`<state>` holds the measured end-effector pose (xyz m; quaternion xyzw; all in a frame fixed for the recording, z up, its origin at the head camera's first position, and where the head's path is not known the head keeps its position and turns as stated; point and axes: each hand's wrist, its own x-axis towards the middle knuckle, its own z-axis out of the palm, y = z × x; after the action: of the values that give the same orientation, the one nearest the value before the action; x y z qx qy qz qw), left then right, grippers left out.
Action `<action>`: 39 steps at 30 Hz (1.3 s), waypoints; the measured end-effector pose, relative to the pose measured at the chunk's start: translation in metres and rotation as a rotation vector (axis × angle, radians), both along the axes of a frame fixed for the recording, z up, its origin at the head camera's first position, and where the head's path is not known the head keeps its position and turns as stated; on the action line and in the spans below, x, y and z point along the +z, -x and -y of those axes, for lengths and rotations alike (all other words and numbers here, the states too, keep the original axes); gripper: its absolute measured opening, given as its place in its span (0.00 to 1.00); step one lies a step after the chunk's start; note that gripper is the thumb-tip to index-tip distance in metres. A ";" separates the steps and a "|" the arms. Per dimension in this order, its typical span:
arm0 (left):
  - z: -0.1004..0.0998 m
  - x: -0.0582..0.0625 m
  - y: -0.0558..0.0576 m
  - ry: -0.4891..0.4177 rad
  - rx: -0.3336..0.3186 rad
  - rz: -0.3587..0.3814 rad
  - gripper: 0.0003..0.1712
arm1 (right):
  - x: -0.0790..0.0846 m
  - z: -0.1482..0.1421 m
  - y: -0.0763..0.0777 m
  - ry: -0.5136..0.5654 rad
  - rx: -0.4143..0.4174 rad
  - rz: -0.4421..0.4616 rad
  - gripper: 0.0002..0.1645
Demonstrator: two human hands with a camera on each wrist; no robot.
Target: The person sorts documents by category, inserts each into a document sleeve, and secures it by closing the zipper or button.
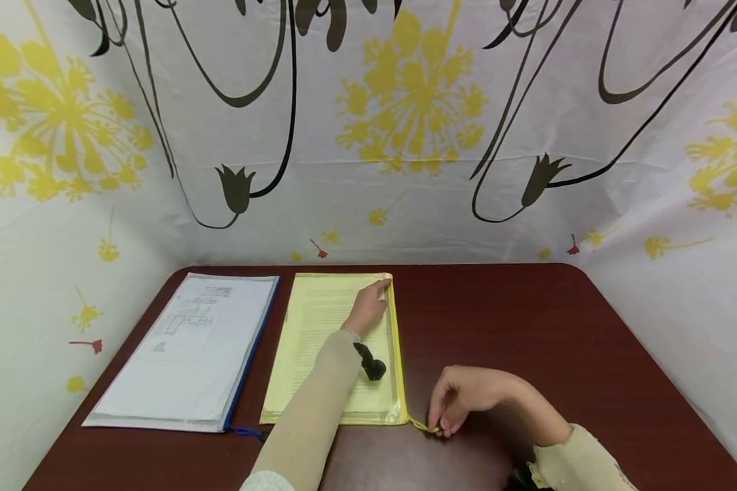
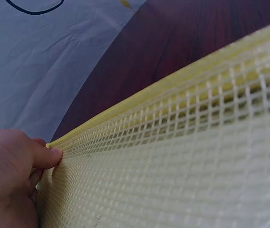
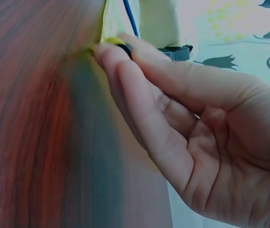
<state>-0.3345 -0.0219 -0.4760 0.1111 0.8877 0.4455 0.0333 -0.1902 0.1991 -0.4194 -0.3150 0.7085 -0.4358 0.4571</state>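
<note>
A yellow mesh zipper pouch (image 1: 312, 341) lies flat on the table, with printed paper showing through it. My left hand (image 1: 367, 310) is at its far right corner; in the left wrist view thumb and fingers pinch that corner beside the yellow zipper edge (image 2: 125, 105). Off the near right corner, my right hand (image 1: 475, 394) pinches the yellow pull cord (image 1: 419, 425) between thumb and fingertips. The right wrist view shows a dark bit at the fingertips, partly hidden by them. The zipper edge runs straight between both hands.
To the left lies a second pouch (image 1: 178, 354) with a blue zipper edge and a drawing on its paper; its blue pull cord (image 1: 246, 431) trails toward my left sleeve (image 1: 319, 389). The dark red wooden table (image 1: 516, 314) meets a patterned white cloth (image 1: 344, 198) behind.
</note>
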 end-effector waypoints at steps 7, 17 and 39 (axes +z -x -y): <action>-0.001 -0.006 0.005 0.042 -0.005 -0.025 0.32 | -0.003 -0.012 0.001 -0.018 -0.109 -0.078 0.09; 0.001 -0.007 0.004 0.020 -0.016 -0.028 0.32 | -0.004 -0.022 -0.003 -0.084 -0.194 -0.084 0.07; 0.001 0.001 0.003 0.100 -0.021 -0.020 0.31 | 0.004 -0.028 0.024 -0.093 -0.317 -0.204 0.15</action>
<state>-0.3377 -0.0230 -0.4750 0.1231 0.9080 0.3990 0.0344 -0.2142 0.2274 -0.4154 -0.2207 0.8111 -0.4351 0.3228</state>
